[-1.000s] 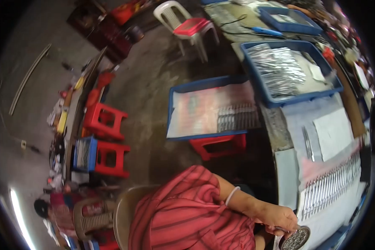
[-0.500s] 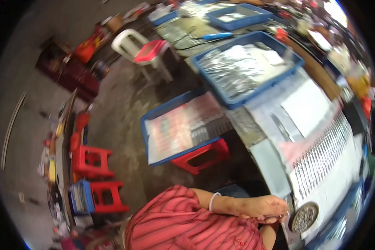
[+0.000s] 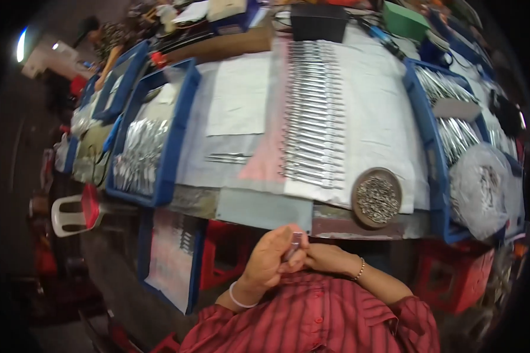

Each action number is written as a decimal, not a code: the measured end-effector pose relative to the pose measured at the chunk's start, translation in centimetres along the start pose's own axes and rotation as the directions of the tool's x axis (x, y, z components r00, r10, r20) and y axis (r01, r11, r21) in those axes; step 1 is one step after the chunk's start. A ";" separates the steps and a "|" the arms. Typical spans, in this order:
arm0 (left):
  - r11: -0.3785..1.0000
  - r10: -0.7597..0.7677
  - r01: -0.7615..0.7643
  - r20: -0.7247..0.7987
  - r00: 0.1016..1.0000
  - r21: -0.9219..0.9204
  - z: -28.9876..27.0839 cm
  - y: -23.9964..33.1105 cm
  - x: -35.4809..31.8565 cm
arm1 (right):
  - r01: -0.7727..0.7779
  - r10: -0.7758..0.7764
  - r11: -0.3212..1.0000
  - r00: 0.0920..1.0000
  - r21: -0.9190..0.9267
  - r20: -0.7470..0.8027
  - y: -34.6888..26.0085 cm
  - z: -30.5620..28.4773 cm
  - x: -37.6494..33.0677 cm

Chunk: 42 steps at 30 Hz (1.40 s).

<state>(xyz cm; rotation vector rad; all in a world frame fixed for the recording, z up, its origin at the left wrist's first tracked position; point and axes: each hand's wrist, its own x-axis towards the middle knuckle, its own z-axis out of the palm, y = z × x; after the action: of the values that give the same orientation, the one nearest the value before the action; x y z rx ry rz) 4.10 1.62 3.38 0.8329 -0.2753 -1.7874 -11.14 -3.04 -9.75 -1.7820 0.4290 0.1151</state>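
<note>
My left hand (image 3: pixel 269 259), with a white band at its wrist, is closed with the thumb on top. A small shiny metal piece (image 3: pixel 295 242) shows between its fingers. My right hand (image 3: pixel 331 258), wearing a beaded bracelet, presses against it from the right with curled fingers; what it grips is hidden. Both hands are in front of my body, just off the table's near edge. Beyond them, a long column of slim metal instruments (image 3: pixel 314 117) lies side by side on white cloth. A round bowl (image 3: pixel 360 203) full of small metal parts stands near the edge.
Left of the column lie white paper (image 3: pixel 237 97) and a few loose instruments (image 3: pixel 228 157). Blue trays with bagged metal pieces stand left (image 3: pixel 169 150) and right (image 3: pixel 436 194), the right one carrying a bulging clear bag (image 3: pixel 480 188). Red stools (image 3: pixel 453 276) are under the table.
The view has swung right, from the room and side trays to the table in front. Both hands now show together; earlier my right hand was mostly out of sight.
</note>
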 end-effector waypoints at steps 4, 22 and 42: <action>1.000 -0.007 0.007 0.007 1.000 -0.018 0.3 -0.2 1.1 | 0.178 -0.178 0.970 0.984 0.167 -0.016 -3.5 -1.9 -5.0; 0.998 0.060 -0.056 0.123 0.991 -0.033 -0.3 -1.9 1.5 | 0.450 -0.627 0.023 0.702 0.893 -0.338 -21.9 -11.2 -10.0; 0.998 0.056 -0.057 0.034 0.998 0.035 1.4 -1.6 1.3 | 0.758 -0.551 0.507 0.651 0.410 -0.522 -14.7 -10.9 -12.5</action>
<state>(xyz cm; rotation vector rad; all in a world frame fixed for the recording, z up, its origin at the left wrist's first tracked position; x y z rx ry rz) 1.78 0.78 2.96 0.8141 -0.3499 -1.7489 -19.24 -7.81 10.37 -1.1929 -0.0491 -0.8214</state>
